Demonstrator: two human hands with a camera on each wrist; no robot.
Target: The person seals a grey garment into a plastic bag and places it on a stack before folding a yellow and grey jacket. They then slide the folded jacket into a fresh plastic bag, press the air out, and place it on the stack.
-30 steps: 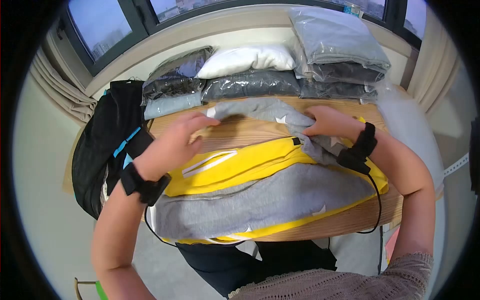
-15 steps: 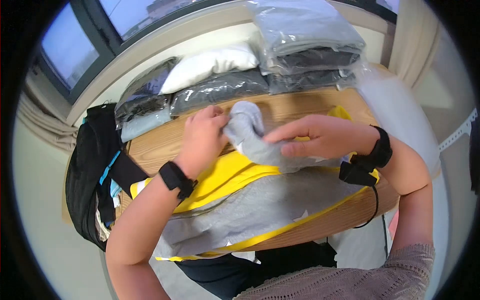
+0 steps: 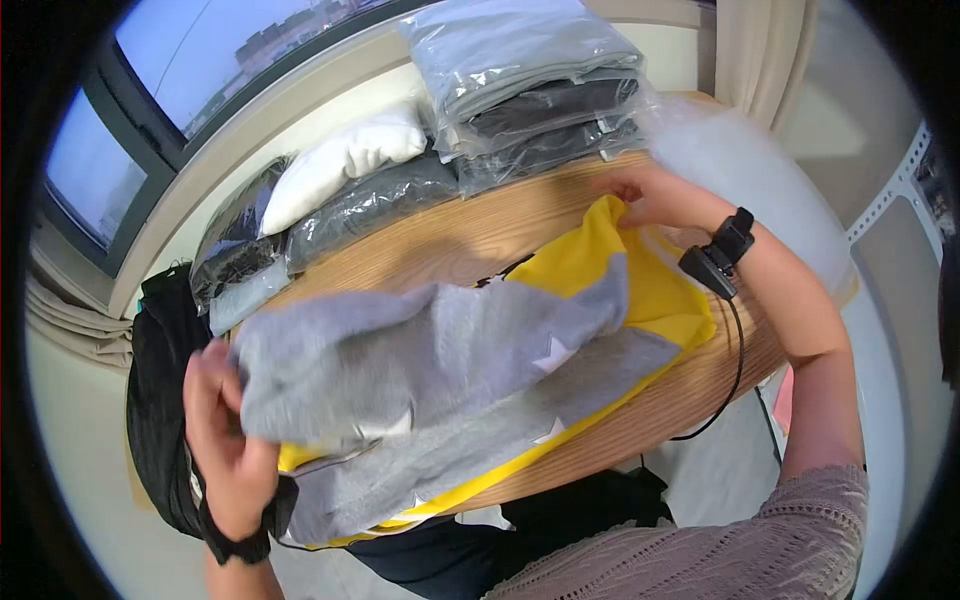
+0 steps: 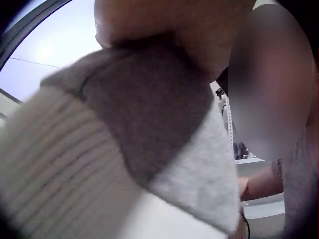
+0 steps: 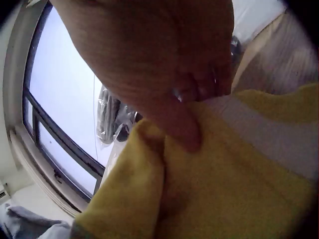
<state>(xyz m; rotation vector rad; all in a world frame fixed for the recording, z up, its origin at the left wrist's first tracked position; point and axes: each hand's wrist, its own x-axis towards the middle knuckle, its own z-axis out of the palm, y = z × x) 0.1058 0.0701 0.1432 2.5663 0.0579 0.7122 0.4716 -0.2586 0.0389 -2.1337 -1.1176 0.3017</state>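
A grey and yellow garment (image 3: 470, 350) with white stars lies spread over the wooden table, its grey part stretched across toward the left. At that left end my left hand (image 3: 232, 455) grips the grey cloth, which is blurred there. The left wrist view has a ribbed pale cuff (image 4: 60, 164) and grey cloth hanging below the hand. My right hand (image 3: 662, 200) pinches the raised yellow edge at the far right. In the right wrist view the thumb (image 5: 187, 132) lies over the yellow cloth (image 5: 214, 184), while the other fingers are partly hidden behind it.
Along the window side stand plastic-wrapped folded clothes (image 3: 545, 70), a white bundle (image 3: 345, 160) and a dark packet (image 3: 375, 205). A black garment (image 3: 160, 400) hangs at the table's left end. Clear plastic (image 3: 745, 175) lies at the right end of the wooden table (image 3: 420, 255).
My left hand has moved left and nearer, drawing the grey cloth out long and flatter. My right hand has gone up and away to the yellow edge. The head view has swung right.
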